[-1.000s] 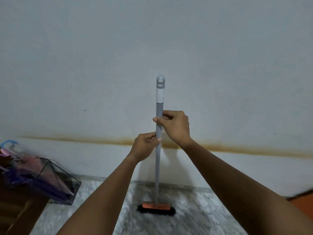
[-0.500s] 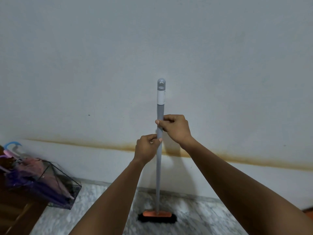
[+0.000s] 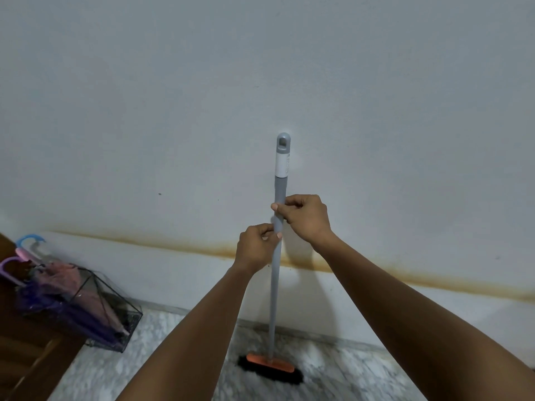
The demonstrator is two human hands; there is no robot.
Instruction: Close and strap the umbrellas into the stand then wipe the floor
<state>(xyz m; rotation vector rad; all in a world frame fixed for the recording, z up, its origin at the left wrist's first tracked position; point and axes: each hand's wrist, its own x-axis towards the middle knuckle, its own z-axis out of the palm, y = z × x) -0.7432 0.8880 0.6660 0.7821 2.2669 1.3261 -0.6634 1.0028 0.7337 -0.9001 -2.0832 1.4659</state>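
Observation:
A grey-handled floor brush (image 3: 274, 285) stands upright against the white wall, its orange head with black bristles (image 3: 270, 367) resting on the marble floor. My right hand (image 3: 305, 218) grips the handle high up, and my left hand (image 3: 256, 246) grips it just below. At the far left a clear stand (image 3: 115, 316) holds folded pink and purple umbrellas (image 3: 66, 287) with hooked handles sticking out at the top.
The white wall (image 3: 260, 82) fills most of the view, with a brown stain line above its base. Marble floor (image 3: 144, 357) runs along the bottom. A wooden piece of furniture (image 3: 26, 351) sits at the lower left beside the stand.
The view has tilted down slightly and moved a little closer. Both hands keep their grip on the handle, and the brush stays upright at the wall.

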